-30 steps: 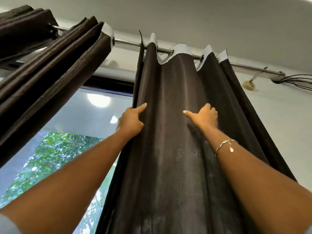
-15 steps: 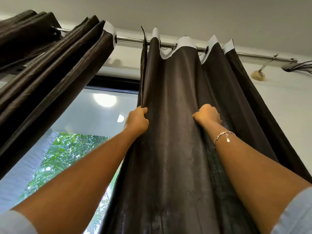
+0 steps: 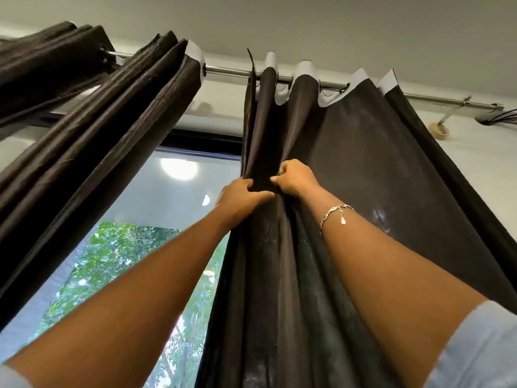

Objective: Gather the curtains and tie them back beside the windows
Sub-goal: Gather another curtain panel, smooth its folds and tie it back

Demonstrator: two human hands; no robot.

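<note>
Because the dark curtain (image 3: 363, 163), hanging from the rod (image 3: 229, 71) right of the window (image 3: 167, 208), is probably soft, limp and light, grip bunched pleats, not the edge. Left hand (image 3: 240, 196) and right hand (image 3: 296, 177) pinch folds together, fingers curled.

Person, two arms in view; forearms uncovered from wrist to near the elbow.

1. Left sleeve (image 3: 11, 378): pale blue-grey cloth; only a small corner shows at the lower left edge.
2. Right sleeve (image 3: 481, 351): matching pale blue-grey cloth, larger patch at the lower right, with soft creases running across it.
3. Bracelet (image 3: 334, 212): worn on the right wrist; thin silver-coloured chain of elongated links, with one small pale drop-shaped charm hanging from it.
4. Left hand (image 3: 240, 196) and right hand (image 3: 296, 177): both bare.
</note>
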